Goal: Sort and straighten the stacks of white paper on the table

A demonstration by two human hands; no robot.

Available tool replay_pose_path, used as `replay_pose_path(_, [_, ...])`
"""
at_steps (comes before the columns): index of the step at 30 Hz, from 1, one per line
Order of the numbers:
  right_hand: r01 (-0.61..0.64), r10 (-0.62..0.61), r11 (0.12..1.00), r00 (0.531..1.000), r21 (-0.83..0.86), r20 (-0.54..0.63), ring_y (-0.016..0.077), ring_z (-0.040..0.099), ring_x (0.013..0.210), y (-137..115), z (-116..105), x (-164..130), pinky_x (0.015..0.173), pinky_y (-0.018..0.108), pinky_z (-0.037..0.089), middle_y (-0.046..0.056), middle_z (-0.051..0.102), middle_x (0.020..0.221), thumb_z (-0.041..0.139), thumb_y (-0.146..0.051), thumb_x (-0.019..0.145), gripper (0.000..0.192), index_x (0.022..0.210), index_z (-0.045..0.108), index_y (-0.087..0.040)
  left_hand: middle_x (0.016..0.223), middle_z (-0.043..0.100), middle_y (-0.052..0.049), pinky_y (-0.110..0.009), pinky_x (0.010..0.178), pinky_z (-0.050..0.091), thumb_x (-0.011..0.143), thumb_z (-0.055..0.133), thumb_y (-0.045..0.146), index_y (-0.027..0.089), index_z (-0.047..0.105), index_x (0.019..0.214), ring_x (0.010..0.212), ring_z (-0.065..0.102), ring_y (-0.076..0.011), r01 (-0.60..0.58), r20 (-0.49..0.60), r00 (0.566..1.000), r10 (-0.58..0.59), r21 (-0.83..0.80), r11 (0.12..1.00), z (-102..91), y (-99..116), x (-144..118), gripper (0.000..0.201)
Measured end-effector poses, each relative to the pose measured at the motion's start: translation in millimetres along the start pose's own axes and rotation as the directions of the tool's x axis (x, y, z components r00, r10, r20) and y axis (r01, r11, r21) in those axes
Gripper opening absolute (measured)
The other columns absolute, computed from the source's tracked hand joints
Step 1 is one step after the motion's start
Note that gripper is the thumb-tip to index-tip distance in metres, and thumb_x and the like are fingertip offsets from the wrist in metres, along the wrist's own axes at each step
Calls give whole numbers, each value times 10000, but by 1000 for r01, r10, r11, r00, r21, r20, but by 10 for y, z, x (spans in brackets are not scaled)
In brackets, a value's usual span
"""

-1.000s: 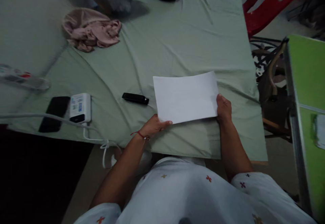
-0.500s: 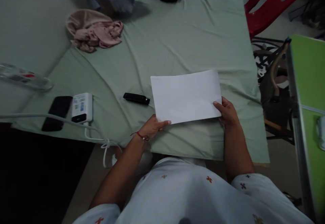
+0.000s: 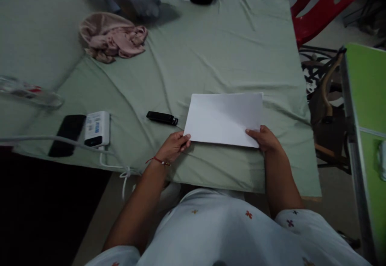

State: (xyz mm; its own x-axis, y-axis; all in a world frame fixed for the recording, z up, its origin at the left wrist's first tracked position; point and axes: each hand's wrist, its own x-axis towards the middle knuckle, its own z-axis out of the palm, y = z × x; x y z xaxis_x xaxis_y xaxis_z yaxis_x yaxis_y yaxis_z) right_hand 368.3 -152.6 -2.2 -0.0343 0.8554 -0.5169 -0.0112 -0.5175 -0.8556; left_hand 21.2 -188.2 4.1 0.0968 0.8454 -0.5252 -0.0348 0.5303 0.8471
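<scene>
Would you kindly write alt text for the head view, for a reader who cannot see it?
A person's left hand and right hand hold the near corners of a blank white sheet of paper over a pale green tablecloth. A small black device lies just left of the paper.

A pale green cloth (image 3: 217,52) covers the tabletop, with a white sheet of paper (image 3: 224,119) near its front edge. Just left of the paper lies a small black device (image 3: 162,117); further left sit a white box (image 3: 97,128) and a black phone (image 3: 66,135), and well behind those a crumpled pink cloth (image 3: 113,37)
</scene>
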Motion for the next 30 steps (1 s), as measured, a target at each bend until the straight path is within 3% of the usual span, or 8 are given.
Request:
replay_pose_path(5, [1, -2, 998, 1000, -59, -15, 190, 595, 690, -36, 50, -11, 613, 304, 468, 78, 736, 806, 888, -535, 463, 536, 826, 683, -198, 604, 627, 6, -204, 462, 257, 674, 803, 390, 165, 608, 704, 456, 389, -51, -18, -74, 997, 11, -92, 996, -68, 19, -15, 299])
replay_pose_path(9, [5, -8, 999, 998, -51, -58, 187, 594, 662, -21, 43, 23, 607, 311, 471, 69, 728, 777, 881, -517, 508, 475, 799, 681, -198, 617, 645, 11, -214, 468, 285, 686, 760, 353, 162, 637, 828, 461, 428, -74, -112, -273, 958, 90, -65, 992, -230, 21, -12, 268])
replay_pose_path(11, [24, -26, 999, 997, -35, -66, 201, 621, 691, -25, 64, 46, 634, 322, 496, 71, 744, 812, 884, -492, 526, 446, 807, 688, -206, 616, 637, 18, -223, 473, 304, 742, 701, 345, 162, 642, 863, 462, 438, -87, -201, -450, 870, 202, 49, 978, -348, 25, 10, 227])
replay_pose_path(13, [32, -34, 999, 997, -29, -67, 210, 634, 711, -41, 120, 64, 655, 329, 512, 71, 755, 833, 887, -471, 534, 428, 814, 696, -211, 625, 626, 25, -227, 494, 338, 807, 636, 330, 169, 641, 893, 487, 464, -101, -268, -610, 720, 331, 195, 943, -468, 41, 43, 183])
replay_pose_path(16, [23, -24, 1000, 997, -9, -71, 206, 624, 694, -59, 251, 91, 648, 332, 508, 70, 749, 815, 897, -450, 522, 406, 783, 695, -214, 705, 650, 9, -229, 591, 427, 873, 571, 306, 179, 641, 933, 609, 564, -125, -276, -695, 528, 488, 403, 873, -619, 96, 101, 157])
replay_pose_path(20, [25, -24, 1000, 999, 19, -48, 206, 605, 663, -37, 424, 148, 621, 334, 492, 68, 740, 777, 890, -436, 503, 381, 754, 709, -214, 922, 717, -50, -283, 787, 512, 914, 539, 295, 184, 665, 959, 844, 658, -171, -219, -657, 429, 620, 590, 777, -737, 194, 183, 174])
replay_pose_path(25, [24, -25, 999, 999, -33, -31, 182, 561, 614, -26, 562, 187, 578, 306, 449, 47, 706, 686, 842, -415, 524, 331, 724, 710, -186, 1114, 747, -113, -385, 1070, 474, 967, 459, 268, 188, 722, 985, 1143, 650, -234, -152, -535, 397, 746, 763, 628, -791, 308, 335, 275])
replay_pose_path(30, [21, -21, 1000, 998, 11, -55, 181, 581, 634, -21, 650, 192, 594, 297, 458, 56, 718, 718, 819, -378, 551, 306, 744, 713, -166, 1376, 698, -147, -521, 1240, 306, 1010, 400, 259, 175, 743, 1161, 1447, 483, -289, -38, -496, 503, 708, 806, 591, -721, 464, 523, 384])
